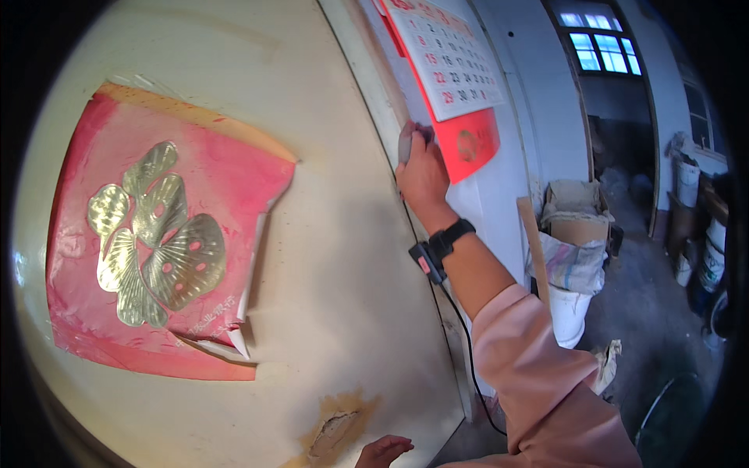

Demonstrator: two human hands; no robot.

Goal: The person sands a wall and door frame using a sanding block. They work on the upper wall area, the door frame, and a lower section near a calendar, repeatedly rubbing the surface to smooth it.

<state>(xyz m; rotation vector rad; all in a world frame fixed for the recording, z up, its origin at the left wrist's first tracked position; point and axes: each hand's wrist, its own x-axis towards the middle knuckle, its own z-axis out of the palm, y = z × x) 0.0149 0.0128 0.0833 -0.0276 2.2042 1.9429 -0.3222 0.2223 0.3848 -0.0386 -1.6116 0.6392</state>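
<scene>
My right hand [422,175] is raised at the far edge of a cream door [327,245], just left of a hanging wall calendar [462,64]. Its fingers curl by a small grey piece, partly hidden, and whether they grip it cannot be told. A black strap with a small device [436,254] and a cable sits on that wrist. My left hand [383,451] shows only in part at the bottom edge, low by the door, with nothing visible in it. On the door, a red paper decoration [246,158] with gold foil shapes has torn, curling edges.
Beyond the door edge stand a wooden board [533,251], a white bucket [567,316] with a woven sack [570,263] and a cardboard box [576,225] above it. A dark doorway [620,128] and more buckets [687,181] are at the right. The door's lower surface has a damaged patch [336,430].
</scene>
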